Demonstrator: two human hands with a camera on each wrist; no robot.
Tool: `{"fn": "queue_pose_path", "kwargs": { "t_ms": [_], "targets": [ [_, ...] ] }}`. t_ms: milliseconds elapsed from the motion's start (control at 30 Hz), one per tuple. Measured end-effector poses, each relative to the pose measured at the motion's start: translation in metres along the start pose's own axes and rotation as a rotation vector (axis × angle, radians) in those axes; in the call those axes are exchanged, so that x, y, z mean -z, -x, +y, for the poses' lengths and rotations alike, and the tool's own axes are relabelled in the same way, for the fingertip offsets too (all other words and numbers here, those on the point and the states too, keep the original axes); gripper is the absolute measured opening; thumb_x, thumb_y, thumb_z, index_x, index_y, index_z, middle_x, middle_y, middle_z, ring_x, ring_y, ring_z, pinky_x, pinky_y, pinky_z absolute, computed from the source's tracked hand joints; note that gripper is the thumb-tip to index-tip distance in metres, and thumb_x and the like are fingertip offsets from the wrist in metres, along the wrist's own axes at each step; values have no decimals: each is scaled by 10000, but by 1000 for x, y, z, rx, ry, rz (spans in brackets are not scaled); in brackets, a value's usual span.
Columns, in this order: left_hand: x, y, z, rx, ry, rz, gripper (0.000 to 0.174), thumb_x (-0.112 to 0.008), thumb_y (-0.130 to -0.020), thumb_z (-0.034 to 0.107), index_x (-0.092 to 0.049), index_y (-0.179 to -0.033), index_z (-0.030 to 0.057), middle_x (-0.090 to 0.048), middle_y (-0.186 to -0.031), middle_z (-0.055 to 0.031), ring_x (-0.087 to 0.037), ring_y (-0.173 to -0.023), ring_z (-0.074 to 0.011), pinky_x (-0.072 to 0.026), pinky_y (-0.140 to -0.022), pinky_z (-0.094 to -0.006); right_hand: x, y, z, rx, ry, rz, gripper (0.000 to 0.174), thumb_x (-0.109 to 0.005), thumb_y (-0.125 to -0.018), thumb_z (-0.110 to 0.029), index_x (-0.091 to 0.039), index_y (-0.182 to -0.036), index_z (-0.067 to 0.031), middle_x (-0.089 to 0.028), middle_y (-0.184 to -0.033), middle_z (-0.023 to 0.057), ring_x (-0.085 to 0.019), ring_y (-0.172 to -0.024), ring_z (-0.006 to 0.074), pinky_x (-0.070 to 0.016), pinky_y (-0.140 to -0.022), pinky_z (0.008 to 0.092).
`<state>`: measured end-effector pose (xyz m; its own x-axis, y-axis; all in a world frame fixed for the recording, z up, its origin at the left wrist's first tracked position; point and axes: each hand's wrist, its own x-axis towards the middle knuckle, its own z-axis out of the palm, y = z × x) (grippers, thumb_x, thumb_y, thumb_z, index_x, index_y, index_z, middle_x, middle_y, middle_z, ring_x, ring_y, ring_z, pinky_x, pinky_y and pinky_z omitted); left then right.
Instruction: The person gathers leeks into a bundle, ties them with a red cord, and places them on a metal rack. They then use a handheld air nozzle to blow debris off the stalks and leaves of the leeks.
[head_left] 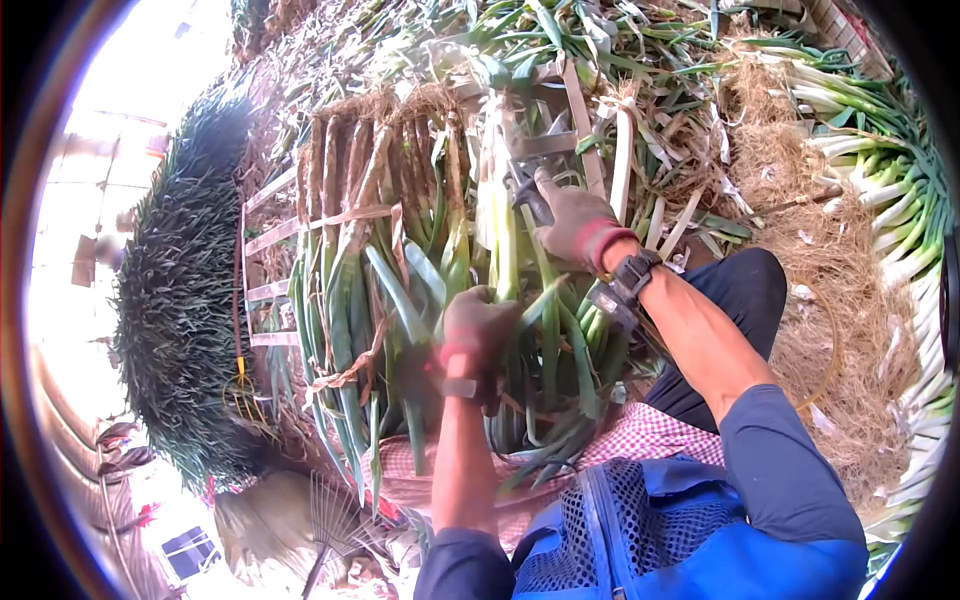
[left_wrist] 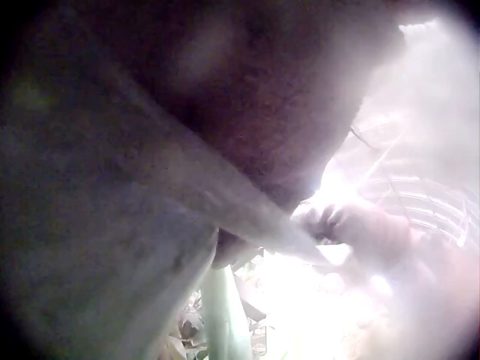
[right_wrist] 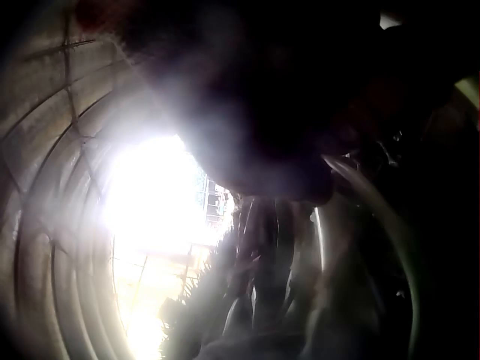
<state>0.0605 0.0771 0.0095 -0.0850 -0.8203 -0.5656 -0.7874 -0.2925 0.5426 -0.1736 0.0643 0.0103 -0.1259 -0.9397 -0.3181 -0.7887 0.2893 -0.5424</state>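
Observation:
My gloved left hand point(head_left: 478, 325) grips a large green onion point(head_left: 505, 240) around its leafy part. The pale shank points away from me, and its root end is blurred. My gloved right hand point(head_left: 580, 222) grips a dark-handled tool point(head_left: 535, 200) right beside the shank, thumb along its top; most of the tool is hidden by the hand. Unpeeled green onions point(head_left: 345, 250) with brown sheaths and roots lie left of my left hand. In the left wrist view, the dark glove point(left_wrist: 262, 97) fills the top and a pale stalk point(left_wrist: 217, 315) shows below it.
A wooden slatted rack point(head_left: 272, 238) lies under the onions. At far left is a big heap of dark green leaves point(head_left: 185, 270). Stripped leaves and peelings point(head_left: 660, 130) cover the ground ahead. Cleaned white onions point(head_left: 900, 220) line the right side beside dry root litter point(head_left: 840, 330).

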Motion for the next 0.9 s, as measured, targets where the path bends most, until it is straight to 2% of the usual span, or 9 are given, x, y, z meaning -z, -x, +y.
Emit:
{"fn": "queue_pose_path", "kwargs": {
  "t_ms": [100,167,233,367,567,700,767,833,900],
  "targets": [
    [-6,-4,-1,-47,-41,55,326,-786,-782,229,-811,-1017,5,-775,-795,-77,-701,-679,-158,-560,-666,-337,-3,-6,6,-142,-75,12,933,-742,-886,-327,-326,-1672,-47,-707,-1271,277,-681,-1192,434,-527,-1054,477],
    [-4,4,14,-9,-113,3,319,-740,-795,251,-796,-990,5,-761,-773,-173,-747,-706,-256,-572,-688,-398,0,-2,11,-162,-121,7,953,-761,-887,-342,-317,-1681,-58,-693,-1319,284,-670,-1225,430,-513,-1084,466],
    [-9,6,10,-28,-111,16,303,-751,-795,257,-795,-962,7,-758,-766,-167,-742,-700,-244,-573,-687,-394,-2,6,13,-98,-88,50,950,-775,-886,-355,-334,-1676,-64,-690,-1332,280,-667,-1232,424,-509,-1093,461],
    [-11,4,9,-21,-60,19,301,-773,-785,240,-812,-972,7,-770,-777,-122,-723,-680,-200,-572,-674,-371,18,15,11,-281,-312,-40,958,-792,-879,-325,-328,-1683,-86,-688,-1353,273,-658,-1266,424,-494,-1116,450],
    [5,6,13,-18,3,24,316,-808,-815,211,-825,-1026,-24,-781,-799,-86,-694,-698,-137,-558,-650,-334,18,42,15,-208,-241,-32,999,-808,-869,-357,-305,-1696,-111,-712,-1318,257,-681,-1220,426,-523,-1067,439],
    [46,0,46,-179,75,157,320,-831,-872,208,-814,-1051,-57,-780,-822,-73,-687,-699,-129,-541,-616,-291,1,92,20,-49,-247,-100,1024,-812,-866,-391,-298,-1687,-60,-713,-1298,258,-675,-1224,427,-524,-1059,449],
    [69,-12,58,-221,142,139,272,-809,-906,214,-822,-1017,-34,-776,-798,-78,-687,-678,-122,-530,-589,-289,-6,119,19,31,-159,-220,989,-803,-890,-364,-289,-1697,-115,-704,-1276,255,-699,-1181,417,-529,-1035,465],
    [85,-3,85,-105,330,93,248,-772,-957,256,-832,-989,18,-750,-776,-64,-658,-642,-117,-523,-579,-294,-9,141,27,76,-177,-180,1013,-814,-879,-373,-283,-1697,-98,-701,-1274,259,-694,-1183,421,-526,-1037,461],
    [99,3,100,-220,299,-6,240,-781,-951,238,-826,-1002,8,-750,-804,-56,-668,-673,-124,-532,-609,-295,-2,156,33,122,-196,-139,1037,-825,-869,-382,-277,-1696,-81,-697,-1273,264,-690,-1185,425,-524,-1039,457]
  ]
}}
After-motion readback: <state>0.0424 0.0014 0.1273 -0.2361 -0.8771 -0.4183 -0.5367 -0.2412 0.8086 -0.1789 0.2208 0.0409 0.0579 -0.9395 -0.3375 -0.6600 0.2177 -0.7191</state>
